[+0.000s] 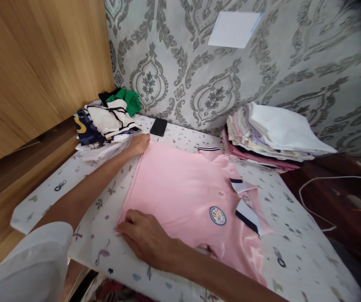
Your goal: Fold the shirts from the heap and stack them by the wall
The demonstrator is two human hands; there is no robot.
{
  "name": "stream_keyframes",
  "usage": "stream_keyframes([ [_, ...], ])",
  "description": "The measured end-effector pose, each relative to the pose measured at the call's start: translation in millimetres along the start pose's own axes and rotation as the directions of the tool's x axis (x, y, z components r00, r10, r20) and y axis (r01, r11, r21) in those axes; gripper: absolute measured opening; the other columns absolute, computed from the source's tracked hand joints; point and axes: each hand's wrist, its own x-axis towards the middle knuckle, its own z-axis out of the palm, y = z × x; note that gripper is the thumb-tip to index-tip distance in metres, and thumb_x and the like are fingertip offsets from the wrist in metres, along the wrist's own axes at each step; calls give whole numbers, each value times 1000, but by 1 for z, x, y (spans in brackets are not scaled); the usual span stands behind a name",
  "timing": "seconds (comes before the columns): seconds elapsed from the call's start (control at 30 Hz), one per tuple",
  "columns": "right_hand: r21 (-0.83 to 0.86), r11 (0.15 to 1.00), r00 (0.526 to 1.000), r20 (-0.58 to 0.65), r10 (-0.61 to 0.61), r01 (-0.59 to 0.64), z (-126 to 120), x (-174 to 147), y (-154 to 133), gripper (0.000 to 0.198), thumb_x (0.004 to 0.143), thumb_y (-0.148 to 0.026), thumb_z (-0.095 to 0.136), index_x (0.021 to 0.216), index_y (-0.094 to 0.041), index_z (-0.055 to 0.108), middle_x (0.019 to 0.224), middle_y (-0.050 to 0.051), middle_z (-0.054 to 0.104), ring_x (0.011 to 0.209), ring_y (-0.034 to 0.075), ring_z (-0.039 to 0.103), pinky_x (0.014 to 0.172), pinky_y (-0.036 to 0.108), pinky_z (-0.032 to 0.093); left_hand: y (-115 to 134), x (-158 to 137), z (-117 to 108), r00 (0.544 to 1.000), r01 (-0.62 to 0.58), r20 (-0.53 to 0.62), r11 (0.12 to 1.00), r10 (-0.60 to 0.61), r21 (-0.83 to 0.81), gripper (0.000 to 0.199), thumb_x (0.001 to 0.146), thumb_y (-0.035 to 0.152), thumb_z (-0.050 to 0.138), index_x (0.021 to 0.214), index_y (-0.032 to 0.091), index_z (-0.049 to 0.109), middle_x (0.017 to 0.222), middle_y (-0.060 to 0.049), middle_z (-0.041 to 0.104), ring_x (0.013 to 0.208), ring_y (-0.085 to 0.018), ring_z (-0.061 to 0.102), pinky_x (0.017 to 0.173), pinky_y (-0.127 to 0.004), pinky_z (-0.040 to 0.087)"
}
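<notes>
A pink polo shirt (174,180) lies spread on the patterned cloth, its hem to the left and its collar (246,214) with dark-edged white trim to the right. A round badge (218,215) sits on its chest. My left hand (139,144) is closed on the far corner of the hem. At the near hem corner, my right hand (147,237) pinches the fabric, fingers curled. One short sleeve with dark stripes points toward the wall; the near sleeve is partly hidden behind my right forearm.
A loose heap of clothes (108,119) lies at the back left beside a wooden panel (42,58). Near the wall is a black phone (158,127). Folded clothes (271,134) are stacked at the back right. A white cable (306,184) runs past the right edge.
</notes>
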Motion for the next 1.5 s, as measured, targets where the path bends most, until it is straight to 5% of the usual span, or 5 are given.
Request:
stream_keyframes([
  [0.53, -317, 928, 968, -214, 132, -197, 15, -52, -9, 10, 88, -9, 64, 87, -18, 60, 89, 6, 63, 84, 23, 56, 73, 35, 46, 9, -114, -24, 991, 49, 125, 998, -52, 29, 19, 85, 40, 57, 78, 23, 63, 89, -4, 72, 85, -23, 63, 66, -30, 39],
  [0.97, -184, 966, 953, -273, 129, -183, -6, -36, -10, 17, 94, -12, 51, 83, -18, 62, 86, 5, 66, 79, 19, 58, 74, 32, 49, -6, -116, -42, 987, 90, 135, 996, -92, 19, 12, 83, 25, 54, 73, 23, 59, 82, -3, 70, 81, -22, 62, 63, -30, 36],
  [1.1, -166, 946, 927, -302, 222, -280, -20, -22, 10, 22, 97, -20, 49, 112, -14, 65, 124, 16, 65, 114, 27, 58, 98, 45, 48, 0, -118, -42, 987, 69, 141, 995, -78, 66, 9, 85, 26, 53, 79, 24, 59, 88, -4, 70, 86, -23, 63, 69, -31, 42],
  [1.27, -183, 949, 959, -171, 227, -258, 4, -8, 25, 47, 102, -28, 44, 146, -13, 45, 156, 17, 41, 147, 30, 32, 119, 56, 29, 30, -128, -28, 977, -212, -18, 976, 213, 40, 30, 89, 22, 48, 117, 20, 59, 120, -13, 64, 116, -27, 58, 98, -39, 46],
  [1.5, -156, 956, 957, -188, 220, -250, 17, 0, 19, 49, 102, -28, 41, 149, -13, 43, 154, 17, 45, 147, 27, 33, 121, 54, 27, 39, -109, 6, 847, -438, 262, 886, 463, -152, 61, 97, 46, 43, 151, 19, 39, 164, -12, 30, 152, -25, 24, 123, -39, 21],
])
